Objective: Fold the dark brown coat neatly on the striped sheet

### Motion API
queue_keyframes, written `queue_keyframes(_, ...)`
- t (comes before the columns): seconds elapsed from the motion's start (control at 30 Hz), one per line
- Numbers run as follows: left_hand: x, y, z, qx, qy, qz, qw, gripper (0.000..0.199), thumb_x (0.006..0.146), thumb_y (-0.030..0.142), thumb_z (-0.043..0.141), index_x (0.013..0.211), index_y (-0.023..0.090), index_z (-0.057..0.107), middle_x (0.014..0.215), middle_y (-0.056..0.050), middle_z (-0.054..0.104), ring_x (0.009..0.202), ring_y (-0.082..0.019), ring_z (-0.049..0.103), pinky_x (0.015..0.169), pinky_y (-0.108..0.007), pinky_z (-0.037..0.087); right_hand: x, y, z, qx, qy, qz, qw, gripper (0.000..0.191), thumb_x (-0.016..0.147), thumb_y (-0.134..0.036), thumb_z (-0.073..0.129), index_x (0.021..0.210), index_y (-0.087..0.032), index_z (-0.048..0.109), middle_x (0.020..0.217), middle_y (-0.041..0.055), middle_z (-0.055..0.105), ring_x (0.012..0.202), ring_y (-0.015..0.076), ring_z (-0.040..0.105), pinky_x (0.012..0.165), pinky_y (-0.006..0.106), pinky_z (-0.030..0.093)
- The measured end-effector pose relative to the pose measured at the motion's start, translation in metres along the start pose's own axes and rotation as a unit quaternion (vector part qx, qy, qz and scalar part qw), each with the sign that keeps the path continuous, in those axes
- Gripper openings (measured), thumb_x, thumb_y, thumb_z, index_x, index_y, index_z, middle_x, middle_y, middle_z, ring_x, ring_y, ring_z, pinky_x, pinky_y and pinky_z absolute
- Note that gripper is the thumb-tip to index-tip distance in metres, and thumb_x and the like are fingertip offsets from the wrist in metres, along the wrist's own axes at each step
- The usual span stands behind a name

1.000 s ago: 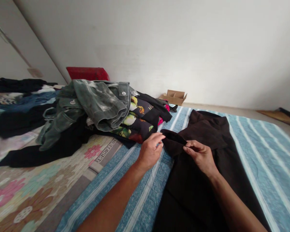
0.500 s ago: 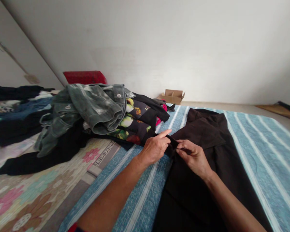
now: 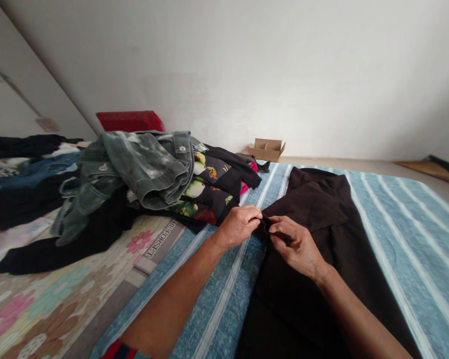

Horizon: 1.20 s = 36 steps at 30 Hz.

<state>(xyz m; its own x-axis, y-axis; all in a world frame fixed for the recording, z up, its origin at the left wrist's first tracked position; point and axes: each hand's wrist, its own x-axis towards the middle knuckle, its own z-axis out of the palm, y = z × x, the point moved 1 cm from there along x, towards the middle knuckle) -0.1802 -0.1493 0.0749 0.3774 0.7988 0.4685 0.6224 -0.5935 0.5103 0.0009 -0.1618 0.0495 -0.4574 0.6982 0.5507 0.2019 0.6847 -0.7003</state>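
A dark brown-black garment (image 3: 303,299) lies spread over the blue striped bedding, part of it folded across its upper half. My left hand (image 3: 236,227) pinches the edge of a narrow end, perhaps a sleeve cuff, at the garment's left side. Close beside it, my right hand (image 3: 298,245) grips the same narrow end between thumb and fingers. The cloth between the two hands is bunched and slightly raised, and the fingertips partly hide it.
Left of my hands, a grey-green denim garment (image 3: 145,167) tops a heap with a black fruit-print garment (image 3: 209,192). More clothes lie further left on a floral cover (image 3: 45,309). Behind are a red box (image 3: 130,121) and an open cardboard box (image 3: 266,148) near the wall.
The extended fingers of my left hand have curled into a pinch on the cloth's edge. My right hand keeps hold and has barely moved.
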Motion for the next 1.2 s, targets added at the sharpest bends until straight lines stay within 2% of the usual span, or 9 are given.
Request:
queue_keyframes(0.13,0.0,0.0,-0.005,0.015,-0.005,-0.002,1.0,0.019,0.078,0.012,0.049,0.084,0.021,0.065,0.089,-0.004,0.066,0.085,-0.017,0.062,0.08,-0.026,0.046,-0.001,-0.008,0.001,-0.14,-0.018,-0.05,0.989,0.011,0.081,-0.017,0.051,0.089,-0.018,0.058,0.114,0.0112,0.056,0.098,0.0198,0.058,0.08,0.031,0.048)
queue_keyframes(0.3,-0.013,0.002,-0.01,0.042,0.0,0.006,0.999,0.02,0.083,0.013,0.044,0.092,0.02,0.06,0.09,-0.004,0.064,0.088,-0.016,0.061,0.082,-0.026,0.045,-0.001,-0.022,0.009,-0.25,0.028,-0.125,0.96,0.018,0.087,-0.011,0.041,0.09,-0.016,0.058,0.101,0.0124,0.061,0.09,0.0202,0.056,0.076,0.033,0.048)
queue_keyframes(0.5,-0.032,0.001,-0.012,0.057,0.018,0.049,0.997,0.032,0.086,0.01,0.04,0.116,0.016,0.05,0.104,-0.007,0.062,0.098,-0.015,0.059,0.088,-0.027,0.046,-0.002,-0.028,0.026,-0.23,0.053,-0.178,0.955,0.022,0.087,-0.008,0.036,0.086,-0.014,0.057,0.088,0.0112,0.063,0.083,0.0194,0.056,0.072,0.032,0.048)
queue_keyframes(0.7,-0.037,-0.013,-0.016,0.039,0.017,0.056,0.998,0.027,0.084,0.01,0.041,0.101,0.018,0.06,0.098,-0.006,0.064,0.095,-0.015,0.061,0.086,-0.025,0.048,0.002,-0.023,0.028,-0.152,0.023,-0.139,0.978,0.022,0.087,-0.011,0.039,0.102,-0.016,0.055,0.092,0.0078,0.064,0.083,0.0162,0.059,0.074,0.029,0.049)
queue_keyframes(0.83,-0.036,-0.021,-0.025,-0.002,0.061,-0.014,0.998,0.023,0.081,0.015,0.045,0.091,0.019,0.065,0.1,-0.006,0.067,0.096,-0.017,0.062,0.091,-0.028,0.046,0.011,0.008,-0.016,-0.197,0.061,-0.033,0.978,0.021,0.087,-0.026,0.048,0.104,-0.019,0.058,0.091,0.0066,0.065,0.082,0.0176,0.061,0.073,0.029,0.049)
queue_keyframes(0.93,-0.034,-0.024,-0.035,-0.053,0.086,-0.084,0.991,0.021,0.077,0.018,0.048,0.086,0.019,0.067,0.098,-0.006,0.069,0.095,-0.018,0.062,0.093,-0.03,0.045,0.009,0.055,-0.067,-0.301,0.124,0.113,0.939,0.023,0.082,-0.024,0.052,0.102,-0.019,0.061,0.099,0.0077,0.065,0.089,0.0219,0.061,0.081,0.035,0.047)
queue_keyframes(1.0,-0.029,-0.024,-0.041,-0.09,0.107,-0.126,0.982,0.02,0.075,0.021,0.049,0.084,0.019,0.067,0.097,-0.005,0.069,0.094,-0.019,0.063,0.094,-0.032,0.044,0.002,0.089,-0.093,-0.352,0.108,0.214,0.905,0.034,0.075,-0.019,0.055,0.108,-0.016,0.06,0.106,0.0107,0.063,0.097,0.0256,0.059,0.085,0.038,0.045)
queue_keyframes(1.07,-0.023,-0.022,-0.047,-0.123,0.129,-0.16,0.971,0.019,0.073,0.023,0.051,0.083,0.018,0.067,0.096,-0.005,0.07,0.095,-0.02,0.063,0.094,-0.033,0.043,-0.008,0.117,-0.106,-0.352,0.082,0.281,0.889,0.046,0.069,-0.019,0.059,0.115,-0.015,0.057,0.11,0.0116,0.06,0.103,0.0268,0.057,0.088,0.037,0.044)
queue_keyframes(1.2,-0.004,-0.012,-0.058,-0.159,0.158,-0.202,0.953,0.02,0.069,0.025,0.056,0.083,0.018,0.069,0.094,-0.006,0.07,0.093,-0.021,0.063,0.089,-0.032,0.046,-0.024,0.144,-0.102,-0.342,0.083,0.294,0.889,0.056,0.066,-0.018,0.057,0.122,-0.014,0.051,0.116,0.0113,0.056,0.106,0.0245,0.055,0.091,0.036,0.044)
